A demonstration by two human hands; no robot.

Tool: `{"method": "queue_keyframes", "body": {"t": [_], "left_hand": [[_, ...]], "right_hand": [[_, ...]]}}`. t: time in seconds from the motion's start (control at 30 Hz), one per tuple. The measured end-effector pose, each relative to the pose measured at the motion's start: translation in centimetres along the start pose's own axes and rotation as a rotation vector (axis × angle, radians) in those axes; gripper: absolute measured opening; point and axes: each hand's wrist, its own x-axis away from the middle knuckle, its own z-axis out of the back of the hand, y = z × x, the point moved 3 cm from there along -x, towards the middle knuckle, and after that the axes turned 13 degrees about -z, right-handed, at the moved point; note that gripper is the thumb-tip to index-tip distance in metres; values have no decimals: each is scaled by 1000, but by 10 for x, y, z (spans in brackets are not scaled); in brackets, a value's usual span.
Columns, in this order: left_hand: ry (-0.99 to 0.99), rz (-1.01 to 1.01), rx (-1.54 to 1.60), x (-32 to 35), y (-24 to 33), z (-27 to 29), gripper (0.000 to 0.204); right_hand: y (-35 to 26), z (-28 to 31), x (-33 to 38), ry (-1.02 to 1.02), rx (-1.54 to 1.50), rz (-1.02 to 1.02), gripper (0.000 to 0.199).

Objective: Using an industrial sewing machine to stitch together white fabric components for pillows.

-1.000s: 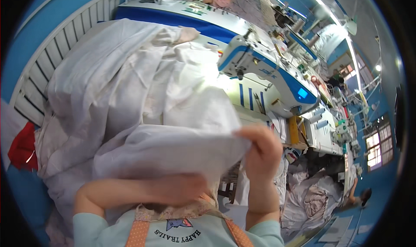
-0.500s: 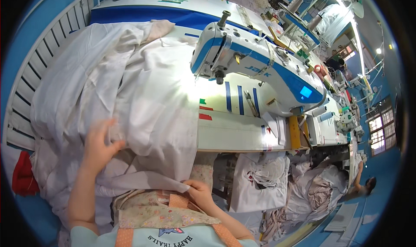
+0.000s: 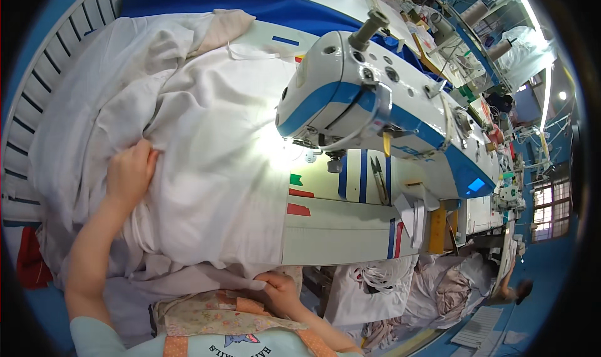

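Note:
A large spread of white fabric (image 3: pixel 206 188) covers the left part of the sewing table and hangs over its front edge toward my lap. My left hand (image 3: pixel 130 172) pinches a fold of it, well left of the machine. Lower down, near the table's front edge, my right hand (image 3: pixel 280 292) is closed on the fabric's hanging edge. The white and blue sewing machine (image 3: pixel 375 100) stands right of the fabric, its lamp lighting the cloth beside the needle. The fabric hides what lies under it.
Thread snips (image 3: pixel 379 180) lie on the machine bed near blue and red tape strips. A white slatted rail (image 3: pixel 37 100) borders the left. White cloth pieces (image 3: pixel 375 288) hang below the table at right. Another person (image 3: pixel 516 288) is at the far right.
My left hand has moved left and up and closed on the fabric, from open fingers before. My right hand keeps its hold. The view has shifted nearer to the machine.

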Motion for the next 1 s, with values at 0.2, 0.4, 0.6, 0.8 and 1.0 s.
{"method": "queue_keyframes", "body": {"t": [0.2,0.4,0.6,0.8,1.0], "left_hand": [[19,108,352,-18,26,25,20],[-90,-84,130,18,50,22,12],[-8,-69,136,-11,7,-6,7],[-12,-47,0,-53,-9,-22,6],[33,-75,-85,-82,-35,-45,5]], "right_hand": [[-22,15,-4,48,209,62,18],[-27,12,1,157,311,309,23],[-41,9,6,206,353,565,26],[-81,6,21,398,440,799,21],[-112,16,22,480,526,799,22]]}}
